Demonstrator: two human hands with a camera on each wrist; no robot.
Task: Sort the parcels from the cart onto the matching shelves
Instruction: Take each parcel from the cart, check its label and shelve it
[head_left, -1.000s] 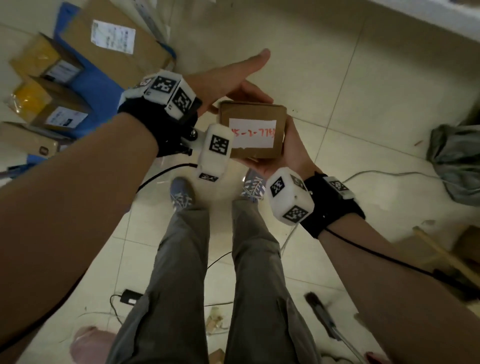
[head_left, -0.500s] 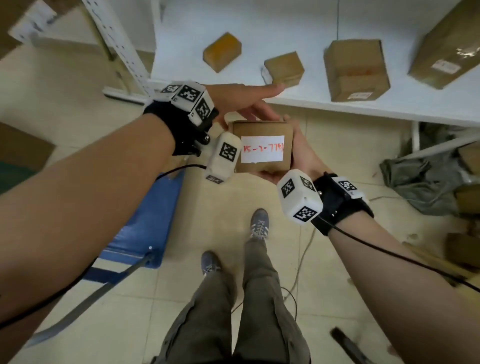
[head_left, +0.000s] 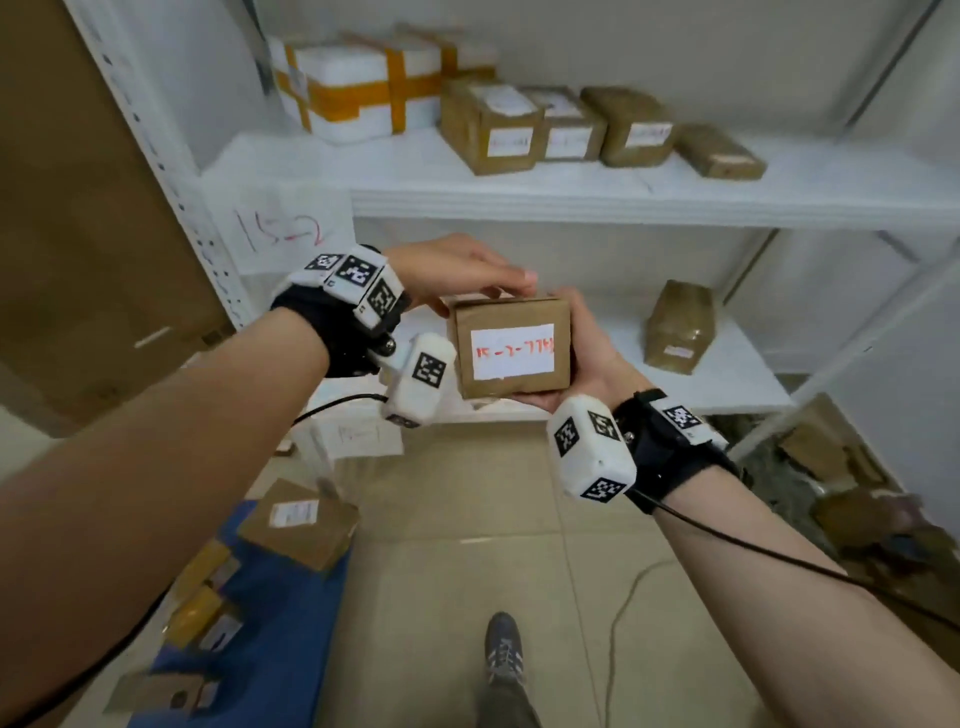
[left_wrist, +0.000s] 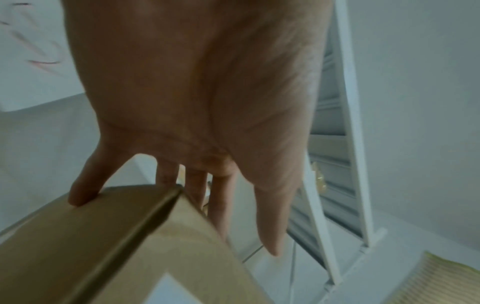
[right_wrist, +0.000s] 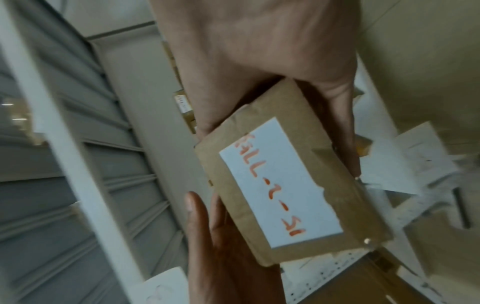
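Note:
A small brown cardboard parcel with a white label in red handwriting is held between both hands at chest height, in front of the white shelves. My left hand grips its top far edge, thumb on the near left corner and fingers reaching over the back. My right hand cups its right side and underside. In the left wrist view the parcel sits under my left hand. In the right wrist view my right hand holds the parcel label up. A paper sign "15-2" hangs on the left upright.
The upper shelf carries a white foam box with orange tape and several brown parcels. One brown parcel lies on the lower shelf. The blue cart with more parcels is at lower left. Clutter covers the floor at right.
The view has swung up from the floor to the shelves. Both hands kept the parcel and carried it toward the shelves; my left fingers came down onto its top edge.

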